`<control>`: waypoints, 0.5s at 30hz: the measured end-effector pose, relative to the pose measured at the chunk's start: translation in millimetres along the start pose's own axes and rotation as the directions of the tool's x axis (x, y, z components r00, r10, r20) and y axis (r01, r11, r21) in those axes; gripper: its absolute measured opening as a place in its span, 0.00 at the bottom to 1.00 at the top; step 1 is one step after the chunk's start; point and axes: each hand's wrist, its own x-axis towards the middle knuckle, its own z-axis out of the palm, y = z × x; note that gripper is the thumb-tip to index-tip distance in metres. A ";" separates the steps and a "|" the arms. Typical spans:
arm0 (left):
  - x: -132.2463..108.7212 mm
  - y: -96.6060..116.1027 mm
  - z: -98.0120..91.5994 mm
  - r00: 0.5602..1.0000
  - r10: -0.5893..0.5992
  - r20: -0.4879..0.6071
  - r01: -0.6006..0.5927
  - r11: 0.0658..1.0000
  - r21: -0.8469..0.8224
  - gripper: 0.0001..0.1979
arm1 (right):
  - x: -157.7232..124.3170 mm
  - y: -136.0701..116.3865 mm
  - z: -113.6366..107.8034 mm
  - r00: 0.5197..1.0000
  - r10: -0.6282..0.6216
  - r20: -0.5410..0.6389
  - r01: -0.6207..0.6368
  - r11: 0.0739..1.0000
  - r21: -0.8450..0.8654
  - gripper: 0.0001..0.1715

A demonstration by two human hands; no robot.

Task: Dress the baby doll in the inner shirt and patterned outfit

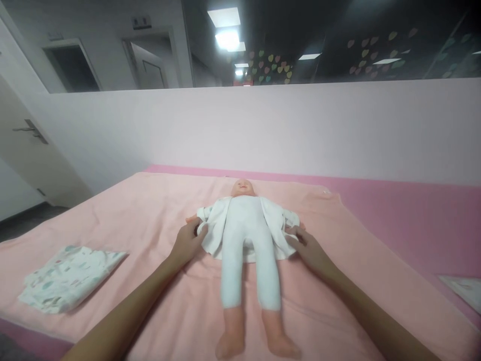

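Observation:
A baby doll (248,235) lies on its back in the middle of a peach blanket (150,210), head away from me, feet bare. It wears white leggings and an open white jacket (216,225) spread out to both sides. My left hand (188,243) pinches the jacket's left flap near the doll's arm. My right hand (306,248) grips the jacket's right flap at the other side. Both hands have fingers closed on the cloth.
A folded patterned cloth (69,276) lies on the blanket at the left. Another folded piece (464,291) shows at the right edge. A pink mat (413,210) lies under the blanket, with a low white wall (263,130) behind. A door stands at far left.

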 end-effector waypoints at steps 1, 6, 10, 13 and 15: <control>-1.6 4.1 -2.3 0.998 0.003 -0.055 -0.007 0.998 -0.059 0.16 | 0.3 -2.9 -3.0 0.999 -0.011 -0.031 0.013 0.997 0.078 0.18; -4.4 11.7 -16.8 0.971 -0.132 -0.200 0.111 0.987 -0.112 0.16 | 0.2 -3.1 -14.8 0.985 -0.043 -0.168 0.065 0.990 0.127 0.12; 0.4 -1.4 -21.7 0.971 -0.213 -0.111 0.222 0.971 0.084 0.12 | -4.0 3.4 -25.0 0.999 0.026 -0.028 -0.031 0.980 -0.196 0.11; 2.5 -11.1 -21.0 0.971 -0.234 -0.052 0.240 0.946 0.220 0.10 | -7.0 1.8 -32.6 0.993 0.079 0.083 -0.048 0.944 -0.326 0.15; 2.0 -14.6 -20.5 0.969 -0.245 -0.018 0.241 0.935 0.261 0.09 | -7.6 0.2 -34.5 0.992 0.073 0.107 -0.035 0.948 -0.318 0.16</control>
